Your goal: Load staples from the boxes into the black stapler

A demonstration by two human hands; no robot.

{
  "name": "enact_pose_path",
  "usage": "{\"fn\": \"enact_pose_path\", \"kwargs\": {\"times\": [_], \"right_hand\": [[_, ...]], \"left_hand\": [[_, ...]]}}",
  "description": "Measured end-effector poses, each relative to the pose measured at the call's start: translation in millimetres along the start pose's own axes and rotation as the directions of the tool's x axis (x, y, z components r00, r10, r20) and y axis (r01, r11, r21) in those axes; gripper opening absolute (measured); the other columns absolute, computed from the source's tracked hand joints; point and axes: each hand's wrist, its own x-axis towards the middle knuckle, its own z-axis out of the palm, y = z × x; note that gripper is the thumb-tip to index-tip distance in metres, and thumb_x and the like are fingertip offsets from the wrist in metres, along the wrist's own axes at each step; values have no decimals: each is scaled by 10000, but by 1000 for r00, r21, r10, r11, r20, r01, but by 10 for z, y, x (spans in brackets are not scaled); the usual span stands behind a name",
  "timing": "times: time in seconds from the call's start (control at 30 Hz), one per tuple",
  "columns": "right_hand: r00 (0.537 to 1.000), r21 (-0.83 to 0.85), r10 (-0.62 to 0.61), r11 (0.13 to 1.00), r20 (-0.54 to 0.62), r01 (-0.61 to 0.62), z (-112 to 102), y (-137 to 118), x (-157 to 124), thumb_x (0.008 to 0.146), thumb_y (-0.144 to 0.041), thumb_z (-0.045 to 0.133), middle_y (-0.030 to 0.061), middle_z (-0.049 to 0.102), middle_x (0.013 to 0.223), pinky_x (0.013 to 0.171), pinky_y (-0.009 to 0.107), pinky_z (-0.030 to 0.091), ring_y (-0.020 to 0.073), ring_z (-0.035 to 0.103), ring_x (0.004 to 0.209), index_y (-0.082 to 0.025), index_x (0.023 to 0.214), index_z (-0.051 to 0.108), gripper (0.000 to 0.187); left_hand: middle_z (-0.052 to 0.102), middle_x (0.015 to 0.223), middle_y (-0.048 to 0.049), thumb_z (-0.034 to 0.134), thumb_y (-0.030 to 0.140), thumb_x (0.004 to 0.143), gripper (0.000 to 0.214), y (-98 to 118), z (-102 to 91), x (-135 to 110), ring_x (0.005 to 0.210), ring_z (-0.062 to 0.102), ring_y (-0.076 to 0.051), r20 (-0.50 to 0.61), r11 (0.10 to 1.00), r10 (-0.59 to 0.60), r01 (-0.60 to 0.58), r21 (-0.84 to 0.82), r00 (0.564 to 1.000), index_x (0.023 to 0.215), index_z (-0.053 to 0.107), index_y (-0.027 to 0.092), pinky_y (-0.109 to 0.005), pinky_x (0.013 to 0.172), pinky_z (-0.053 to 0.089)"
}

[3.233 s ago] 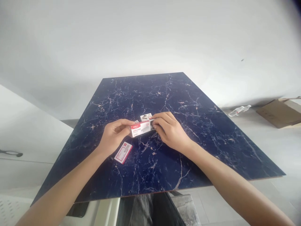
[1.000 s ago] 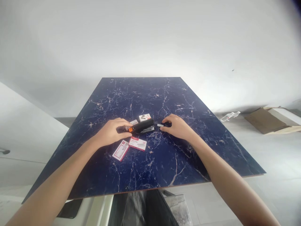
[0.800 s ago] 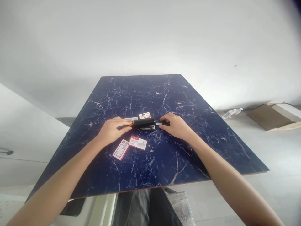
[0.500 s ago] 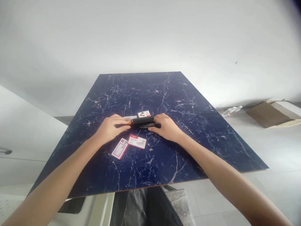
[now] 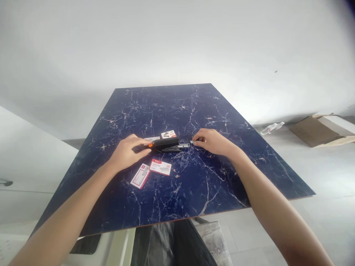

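Observation:
A black stapler with an orange part at its left end lies on the dark blue marble-patterned table. My left hand grips that left end between thumb and fingers. From the stapler's right end a silvery metal staple tray sticks out. Just right of the tray, my right hand pinches a small pale strip of staples, apart from the stapler. Behind the stapler sits a small white box with a black clip-like picture. Two red-and-white cards lie in front.
A flat white pack lies partly hidden behind the stapler. On the floor to the right are an opened cardboard box and a clear plastic bottle. A white wall stands behind the table.
My right hand has left the stapler and moved right, with the small strip now in its fingertips. The metal tray now shows out of the stapler's right end. My left hand stays on the stapler.

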Motion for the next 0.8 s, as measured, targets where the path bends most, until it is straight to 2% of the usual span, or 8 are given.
{"fn": "enact_pose_path", "kwargs": {"times": [0.13,0.23,0.33,0.47,0.8], "right_hand": [[994,73,16,997,-107,-8,-12,-73,-14,993,-390,594,83,731,1124,853,396,536,245,680,975,-231,1092,740,238],[992,131,-65,988,-106,79,33,-255,-20,1007,-386,581,81,721,1153,865,388,539,233,673,995,-229,1115,723,237],[986,97,-155,982,-57,160,117,-409,-17,1017,-342,572,82,717,1153,922,410,527,242,668,1034,-222,1115,713,210],[987,62,-158,985,-12,159,178,-468,-15,1015,-295,571,86,718,1130,930,412,526,245,674,1030,-201,1109,702,187],[984,-39,-169,985,-62,167,198,-471,-35,1011,-299,578,88,735,1098,867,399,518,252,675,993,-194,1079,714,185]], "left_hand": [[774,1143,-79,720,482,873,490,10,-4,-7,1027,688,-289,0,998,-62,62,10,998,1315,673,274,-435,903,529],[773,1177,-84,735,502,864,549,31,0,-13,1059,695,-308,13,995,-99,100,-16,995,1353,635,274,-461,927,525],[772,1182,-88,739,523,862,563,49,-4,-15,1057,706,-312,16,993,-111,111,-33,994,1359,633,280,-471,937,526],[771,1176,-86,740,514,869,533,52,-10,-13,1035,719,-301,7,992,-112,112,-50,994,1343,647,289,-472,955,524],[749,1205,-94,720,523,880,501,11,7,-18,1001,731,-279,13,994,-88,89,-64,996,1320,671,286,-449,941,548]]}}
